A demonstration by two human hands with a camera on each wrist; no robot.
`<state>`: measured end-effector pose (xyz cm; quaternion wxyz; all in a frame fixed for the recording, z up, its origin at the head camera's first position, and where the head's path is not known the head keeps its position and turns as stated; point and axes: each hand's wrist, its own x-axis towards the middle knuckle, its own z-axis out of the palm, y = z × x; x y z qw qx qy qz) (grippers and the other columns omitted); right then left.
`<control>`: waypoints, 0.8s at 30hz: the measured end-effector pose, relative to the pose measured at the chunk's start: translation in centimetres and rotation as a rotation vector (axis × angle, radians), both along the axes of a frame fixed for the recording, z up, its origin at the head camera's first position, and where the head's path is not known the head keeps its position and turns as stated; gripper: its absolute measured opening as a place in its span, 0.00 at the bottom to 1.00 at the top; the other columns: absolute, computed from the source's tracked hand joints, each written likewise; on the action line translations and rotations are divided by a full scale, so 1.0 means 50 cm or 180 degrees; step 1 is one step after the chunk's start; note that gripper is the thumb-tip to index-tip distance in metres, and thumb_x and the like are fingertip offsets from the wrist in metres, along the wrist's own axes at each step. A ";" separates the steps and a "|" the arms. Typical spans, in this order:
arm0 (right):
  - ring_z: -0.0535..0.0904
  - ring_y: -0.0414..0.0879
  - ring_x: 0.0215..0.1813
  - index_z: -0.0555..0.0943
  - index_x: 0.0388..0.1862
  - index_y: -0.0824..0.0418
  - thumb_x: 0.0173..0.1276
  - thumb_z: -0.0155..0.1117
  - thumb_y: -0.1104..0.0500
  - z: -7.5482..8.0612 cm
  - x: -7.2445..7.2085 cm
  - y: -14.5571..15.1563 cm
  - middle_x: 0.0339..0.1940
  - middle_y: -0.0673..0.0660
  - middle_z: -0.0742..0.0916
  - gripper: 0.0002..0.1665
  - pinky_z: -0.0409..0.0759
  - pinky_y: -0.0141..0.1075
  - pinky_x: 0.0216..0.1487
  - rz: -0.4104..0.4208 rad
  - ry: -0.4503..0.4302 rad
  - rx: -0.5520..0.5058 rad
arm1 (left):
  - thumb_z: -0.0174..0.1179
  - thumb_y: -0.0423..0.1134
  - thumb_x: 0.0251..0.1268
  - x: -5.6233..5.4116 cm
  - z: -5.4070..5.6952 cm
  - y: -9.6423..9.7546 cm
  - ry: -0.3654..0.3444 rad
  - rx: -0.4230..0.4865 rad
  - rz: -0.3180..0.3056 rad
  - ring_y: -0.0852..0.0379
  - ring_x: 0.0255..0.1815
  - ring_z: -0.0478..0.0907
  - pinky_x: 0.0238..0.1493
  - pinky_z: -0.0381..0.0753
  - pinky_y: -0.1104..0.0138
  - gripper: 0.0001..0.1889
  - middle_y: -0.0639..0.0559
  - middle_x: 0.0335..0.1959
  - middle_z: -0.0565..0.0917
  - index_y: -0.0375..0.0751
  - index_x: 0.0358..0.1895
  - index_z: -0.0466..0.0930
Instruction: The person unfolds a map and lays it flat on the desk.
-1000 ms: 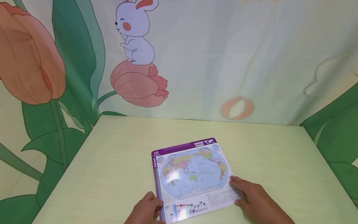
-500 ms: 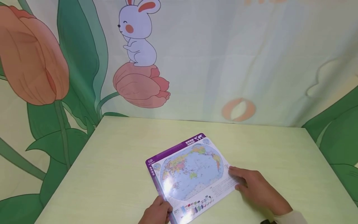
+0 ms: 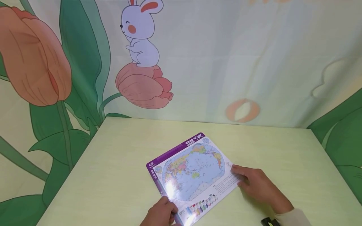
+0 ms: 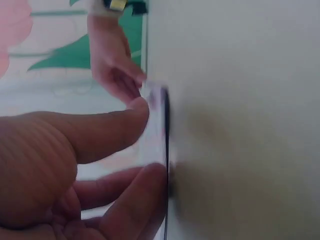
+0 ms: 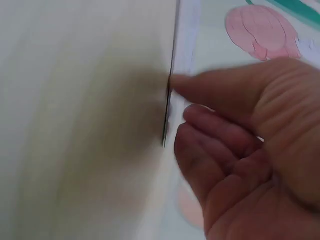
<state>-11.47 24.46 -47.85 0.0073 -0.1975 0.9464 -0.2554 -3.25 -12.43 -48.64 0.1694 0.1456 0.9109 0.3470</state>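
A laminated world map [image 3: 195, 175] with a purple border lies turned at an angle in the head view, glare on its lower left. My left hand [image 3: 161, 212] grips the lower left edge, thumb on top and fingers curled beside it. Along the right edge rests my right hand [image 3: 260, 186], its index fingertip and thumb tip touching the map with fingers fairly straight. In the left wrist view, the map is seen edge-on beyond my left thumb [image 4: 120, 127]. The right wrist view shows my right hand [image 5: 240, 145] with one tip against the thin edge.
The pale yellow table [image 3: 118, 150] has its far edge against a curtain [image 3: 209, 62] printed with flowers and a rabbit [image 3: 142, 40]. A black wrist strap [image 3: 270, 221] shows by the right sleeve [image 3: 292, 218].
The map has turned counterclockwise and shifted slightly left, its upper right corner rising in view. My left hand has moved right with its edge, and my right hand slightly forward.
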 end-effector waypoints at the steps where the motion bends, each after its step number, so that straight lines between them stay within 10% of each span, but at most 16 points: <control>1: 0.83 0.58 0.69 0.84 0.67 0.61 0.63 0.74 0.71 0.003 0.006 -0.007 0.69 0.58 0.86 0.32 0.83 0.53 0.65 -0.0030 -0.0002 -0.0012 | 0.75 0.40 0.62 -0.005 0.005 -0.006 -0.0100 0.0063 0.0015 0.66 0.31 0.67 0.35 0.72 0.72 0.14 0.58 0.36 0.71 0.35 0.45 0.87; 7: 0.85 0.52 0.68 0.84 0.67 0.57 0.62 0.79 0.62 0.026 0.064 -0.078 0.69 0.52 0.86 0.33 0.83 0.50 0.66 -0.0231 -0.0109 -0.0045 | 0.77 0.40 0.61 -0.036 0.037 -0.050 -0.0312 0.0086 0.0258 0.59 0.41 0.75 0.44 0.81 0.68 0.17 0.58 0.46 0.79 0.43 0.53 0.88; 13: 0.86 0.48 0.66 0.86 0.64 0.57 0.57 0.84 0.52 0.032 0.121 -0.159 0.66 0.51 0.88 0.35 0.84 0.45 0.65 -0.0089 0.0097 0.0075 | 0.76 0.34 0.60 -0.072 0.051 -0.100 0.0201 0.0051 0.0399 0.55 0.52 0.82 0.58 0.87 0.56 0.17 0.55 0.53 0.84 0.45 0.54 0.90; 24: 0.84 0.58 0.67 0.83 0.68 0.57 0.58 0.80 0.37 0.040 0.173 -0.270 0.71 0.55 0.85 0.43 0.84 0.51 0.65 0.0105 -0.0671 0.0050 | 0.76 0.28 0.60 -0.182 0.042 -0.169 0.0347 -0.0038 0.0416 0.51 0.65 0.81 0.68 0.82 0.54 0.24 0.55 0.61 0.84 0.48 0.60 0.88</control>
